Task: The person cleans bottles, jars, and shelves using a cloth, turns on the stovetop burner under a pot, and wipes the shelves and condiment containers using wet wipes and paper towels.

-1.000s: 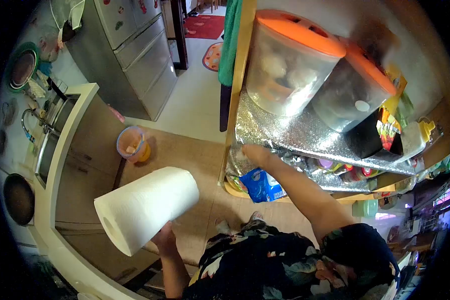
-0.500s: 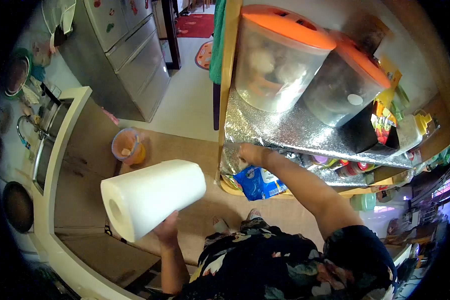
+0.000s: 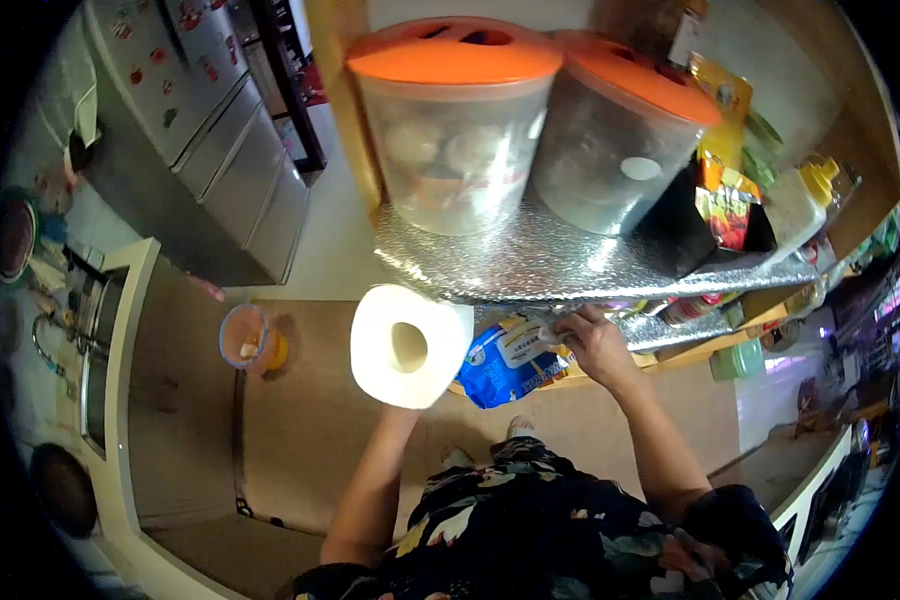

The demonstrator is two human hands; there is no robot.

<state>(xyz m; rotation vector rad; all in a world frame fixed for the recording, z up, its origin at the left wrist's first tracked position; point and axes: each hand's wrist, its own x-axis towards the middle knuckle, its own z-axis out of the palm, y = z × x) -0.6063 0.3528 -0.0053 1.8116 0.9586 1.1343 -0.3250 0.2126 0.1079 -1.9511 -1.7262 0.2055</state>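
A thick white paper towel roll [image 3: 440, 345] is in my left hand [image 3: 402, 414], its hollow end facing me. The fingers of that hand are mostly hidden behind the roll. Just right of it, a blue plastic packet [image 3: 505, 368] with a white label lies at the front of the lower shelf. My right hand [image 3: 595, 345] is closed in a pinch at the packet's right end, beside some crinkled clear plastic [image 3: 555, 333]. I cannot tell exactly what its fingertips grip.
Two clear bins [image 3: 455, 150] with orange lids stand on the foil-lined upper shelf [image 3: 460, 255]. A black box [image 3: 705, 240] with colourful packets sits to their right. Several bottles and jars fill the lower shelf. An orange bucket [image 3: 248, 338] is on the floor near the sink counter [image 3: 125, 330].
The paper towel roll has swung right, up to the shelf edge, its hollow end turned toward me. My right hand has moved from the shelf's left end to the packet's right side.
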